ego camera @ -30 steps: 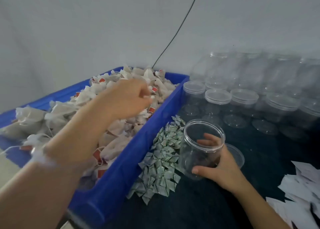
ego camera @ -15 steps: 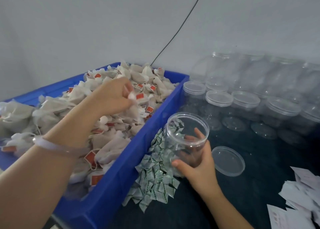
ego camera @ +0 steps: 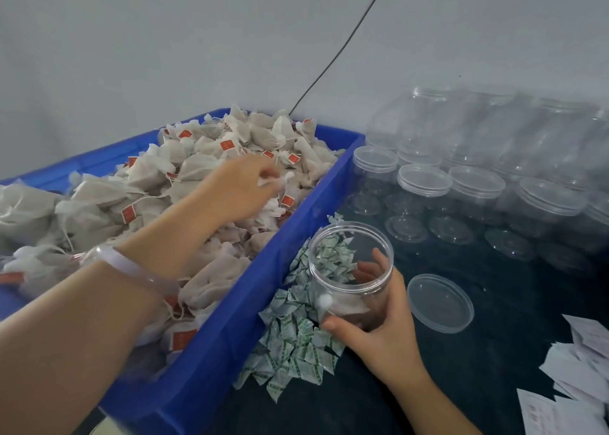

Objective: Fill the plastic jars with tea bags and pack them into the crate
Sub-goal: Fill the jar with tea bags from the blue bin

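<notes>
Tea bags [ego camera: 204, 161] fill the blue bin [ego camera: 230, 345]; left hand [ego camera: 240, 190] pinches some there, while right hand [ego camera: 382, 332] grips the open jar [ego camera: 349, 269], tilted just beside it.

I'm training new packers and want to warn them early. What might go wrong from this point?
1. The left hand pinches tea bags with loose strings; these may drag extra bags over the blue crate wall.
2. The right hand holds the open jar tilted beside loose sachets, so a dropped bag could miss the mouth and land among them.
3. The loose lid lies just right of that hand and might get knocked away.
</notes>
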Demonstrator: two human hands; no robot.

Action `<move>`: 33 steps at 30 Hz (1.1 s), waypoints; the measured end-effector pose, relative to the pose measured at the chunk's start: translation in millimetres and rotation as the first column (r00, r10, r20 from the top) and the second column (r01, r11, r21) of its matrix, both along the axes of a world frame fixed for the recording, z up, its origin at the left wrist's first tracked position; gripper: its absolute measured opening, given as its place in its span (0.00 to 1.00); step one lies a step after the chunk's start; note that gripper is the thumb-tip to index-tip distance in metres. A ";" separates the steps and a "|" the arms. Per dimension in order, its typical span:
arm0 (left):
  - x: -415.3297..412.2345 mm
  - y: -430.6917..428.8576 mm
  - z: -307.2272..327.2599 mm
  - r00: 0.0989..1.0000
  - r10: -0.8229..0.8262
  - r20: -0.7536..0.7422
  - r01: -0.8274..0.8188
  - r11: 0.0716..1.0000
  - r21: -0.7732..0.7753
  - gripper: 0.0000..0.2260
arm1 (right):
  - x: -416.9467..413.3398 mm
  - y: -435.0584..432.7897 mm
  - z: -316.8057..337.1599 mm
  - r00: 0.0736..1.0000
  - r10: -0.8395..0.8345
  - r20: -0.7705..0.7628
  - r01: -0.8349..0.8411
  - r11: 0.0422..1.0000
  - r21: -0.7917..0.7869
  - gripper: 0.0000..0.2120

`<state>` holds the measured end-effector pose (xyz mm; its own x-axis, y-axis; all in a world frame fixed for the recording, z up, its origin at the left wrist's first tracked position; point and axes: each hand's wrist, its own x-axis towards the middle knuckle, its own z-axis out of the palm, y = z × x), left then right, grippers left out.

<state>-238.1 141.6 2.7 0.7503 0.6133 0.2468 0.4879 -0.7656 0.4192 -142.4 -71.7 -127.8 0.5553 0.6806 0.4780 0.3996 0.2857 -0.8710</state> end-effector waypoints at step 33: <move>6.9 -65.7 2.9 0.773 -0.541 0.331 0.630 0.714 -0.305 0.09 | 4.8 0.3 -9.6 0.999 0.002 -0.050 -0.003 1.000 -0.027 0.45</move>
